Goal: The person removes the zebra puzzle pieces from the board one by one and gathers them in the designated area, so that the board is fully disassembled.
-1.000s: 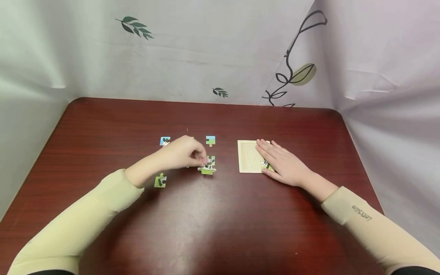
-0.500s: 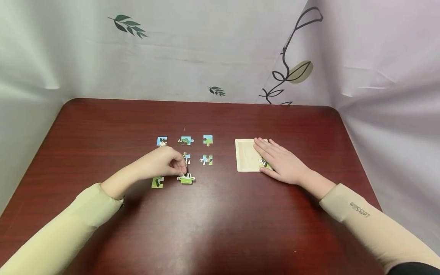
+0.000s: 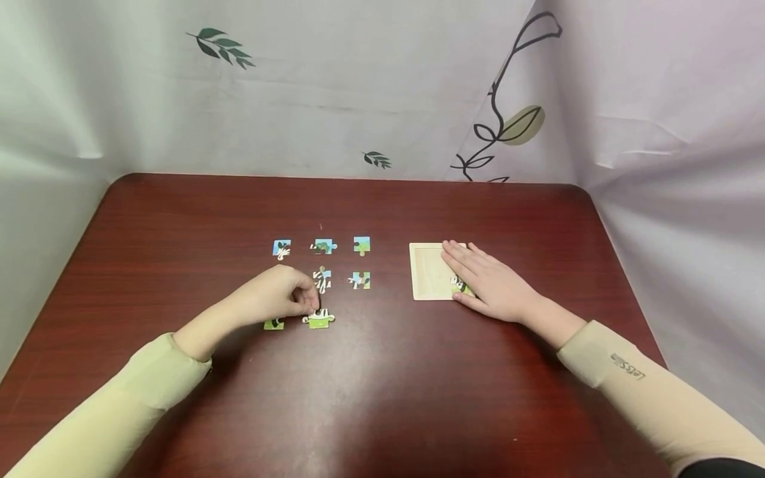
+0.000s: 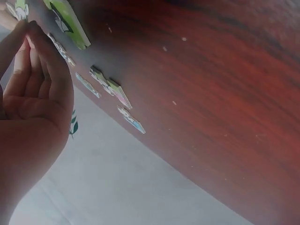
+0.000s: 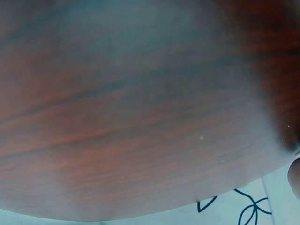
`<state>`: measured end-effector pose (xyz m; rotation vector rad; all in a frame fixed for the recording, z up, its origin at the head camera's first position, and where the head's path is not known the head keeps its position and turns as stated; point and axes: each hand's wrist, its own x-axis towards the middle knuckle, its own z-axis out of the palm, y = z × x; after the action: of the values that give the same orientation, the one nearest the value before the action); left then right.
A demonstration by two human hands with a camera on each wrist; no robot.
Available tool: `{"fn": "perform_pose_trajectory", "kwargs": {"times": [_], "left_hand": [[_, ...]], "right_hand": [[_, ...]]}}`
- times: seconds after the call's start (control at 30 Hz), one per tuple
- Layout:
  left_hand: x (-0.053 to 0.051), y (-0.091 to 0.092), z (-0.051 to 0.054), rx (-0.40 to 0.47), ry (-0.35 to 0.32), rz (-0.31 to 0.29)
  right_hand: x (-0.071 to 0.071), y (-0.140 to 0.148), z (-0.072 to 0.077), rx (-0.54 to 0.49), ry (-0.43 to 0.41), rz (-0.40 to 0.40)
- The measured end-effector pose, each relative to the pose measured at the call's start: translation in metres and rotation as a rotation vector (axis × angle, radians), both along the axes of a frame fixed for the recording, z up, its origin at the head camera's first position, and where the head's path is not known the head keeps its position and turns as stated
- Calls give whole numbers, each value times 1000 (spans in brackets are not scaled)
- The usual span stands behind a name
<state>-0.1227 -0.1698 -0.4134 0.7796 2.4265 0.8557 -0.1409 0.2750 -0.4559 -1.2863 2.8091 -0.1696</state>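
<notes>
My left hand (image 3: pixel 277 294) pinches a green-and-white jigsaw piece (image 3: pixel 320 321) by its upper edge, at the front of the loose pieces. In the left wrist view, thumb and fingertips meet on this piece (image 4: pixel 21 8). My right hand (image 3: pixel 493 284) lies flat with straight fingers over the right side of a shallow, square wooden puzzle tray (image 3: pixel 412 272). A piece with a black-and-white animal (image 3: pixel 460 285) shows in the tray beside that hand, partly covered by it. Only a sliver of the right hand (image 5: pixel 294 178) enters the right wrist view.
Loose jigsaw pieces lie in rough rows left of the tray: a blue one (image 3: pixel 281 249), a tree piece (image 3: pixel 324 246), a corner piece (image 3: pixel 361 245), a striped one (image 3: pixel 322 279), another (image 3: pixel 360 280), and a green one (image 3: pixel 274 324) partly under the left hand. A patterned curtain (image 3: pixel 311 86) hangs behind the table.
The left hand has moved left and toward the front with the pinched jigsaw piece, away from the right column to the middle one. The right hand stays on the tray.
</notes>
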Motion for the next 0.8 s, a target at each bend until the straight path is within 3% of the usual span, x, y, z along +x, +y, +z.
{"fn": "perform_pose_trajectory", "kwargs": {"times": [0.17,0.47,0.8], "left_hand": [[0,3,-1,-14,49,-18],[-1,-2,-8,-5,60,3],[1,-2,-9,16,88,20]], "right_hand": [[0,1,0,1,4,-3],[1,0,1,-5,-3,-8],[1,-1,1,1,-11,-12]]}}
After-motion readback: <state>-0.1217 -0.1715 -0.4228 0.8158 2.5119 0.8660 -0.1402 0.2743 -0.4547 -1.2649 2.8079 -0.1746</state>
